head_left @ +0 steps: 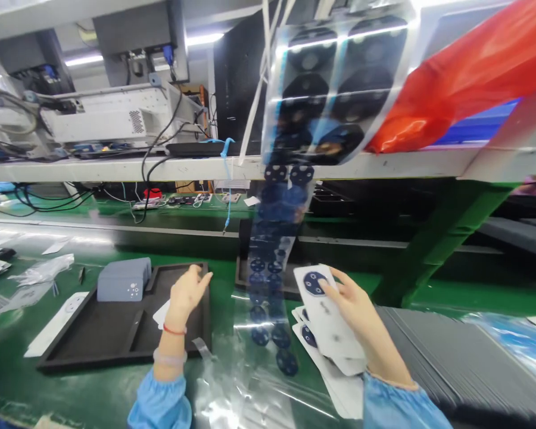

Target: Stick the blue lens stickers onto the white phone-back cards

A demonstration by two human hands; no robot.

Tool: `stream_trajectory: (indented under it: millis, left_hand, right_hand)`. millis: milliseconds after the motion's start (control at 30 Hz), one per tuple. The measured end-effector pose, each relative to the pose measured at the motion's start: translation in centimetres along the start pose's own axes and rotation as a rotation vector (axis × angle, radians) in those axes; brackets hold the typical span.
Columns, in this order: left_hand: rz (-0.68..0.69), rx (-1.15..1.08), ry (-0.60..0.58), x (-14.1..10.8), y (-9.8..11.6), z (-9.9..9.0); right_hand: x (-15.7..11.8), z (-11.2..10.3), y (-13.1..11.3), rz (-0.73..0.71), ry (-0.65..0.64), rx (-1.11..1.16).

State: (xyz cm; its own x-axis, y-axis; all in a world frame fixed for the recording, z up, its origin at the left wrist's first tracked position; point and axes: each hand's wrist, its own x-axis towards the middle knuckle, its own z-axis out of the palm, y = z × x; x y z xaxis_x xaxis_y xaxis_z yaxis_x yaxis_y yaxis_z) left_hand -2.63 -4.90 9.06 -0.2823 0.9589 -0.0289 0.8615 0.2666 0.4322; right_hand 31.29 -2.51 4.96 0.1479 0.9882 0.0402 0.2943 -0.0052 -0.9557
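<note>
My right hand (355,301) grips a white phone back cover (328,325), its thumb beside the dark round camera patch. Under it lies a fanned pile of similar white covers (337,390). My left hand (187,296) is over the right part of a black tray (93,348), thumb apart from the fingers, and nothing shows in it. Beside that wrist a white piece (161,314) lies in the tray, partly hidden by the hand. A stack of blue-grey phone back covers (120,283) stands in the tray's far left corner.
A clear strip of dark round stickers (259,316) hangs from the shelf (196,170) between my hands. Grey stacked sheets (446,357) lie at the right. Left of the tray are a white strip (56,325) and plastic bags (42,271). A red plastic sheet (464,77) hangs upper right.
</note>
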Motion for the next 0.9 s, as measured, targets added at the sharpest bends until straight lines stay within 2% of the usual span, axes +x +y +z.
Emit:
stream_trajectory:
  millis: [33,100,167,233,300,400,467,533,700,900]
  left_hand:
    - [-0.111,0.057,0.014,1.1,-1.7,0.2]
    - [-0.29,0.14,0.007,2.9,-4.9,1.0]
    - [-0.377,0.185,-0.03,4.2,-7.1,2.4]
    - [-0.397,0.214,-0.064,5.2,-8.2,3.9]
    - [-0.391,0.236,-0.088,5.9,-8.6,5.0]
    - [-0.38,0.259,-0.098,6.7,-8.8,5.7]
    - [-0.384,0.269,-0.092,7.1,-9.0,5.7]
    - [-0.394,0.273,-0.085,7.3,-9.4,5.6]
    - [-0.404,0.264,-0.069,7.5,-10.3,5.5]
    - [-0.418,0.257,-0.068,7.5,-10.2,5.4]
  right_hand:
    - [1.0,-0.5,1.6,0.017,0.043,-0.192]
    - [2.0,-0.6,4.5,0.033,0.049,-0.321]
    - [1.8,0.0,6.6,0.027,0.061,-0.416]
    - [0.7,1.1,7.9,-0.027,0.085,-0.489]
    - [-0.8,2.3,8.3,-0.12,0.038,-0.525]
    - [-3.2,4.2,8.5,-0.25,-0.218,-0.52]
    - [-4.4,5.2,8.7,-0.275,-0.388,-0.521]
    - [-5.2,5.7,9.0,-0.256,-0.478,-0.538]
    - [-6.1,5.4,10.1,-0.23,-0.527,-0.565]
    - [-7.9,5.3,10.4,-0.301,-0.388,-0.568]
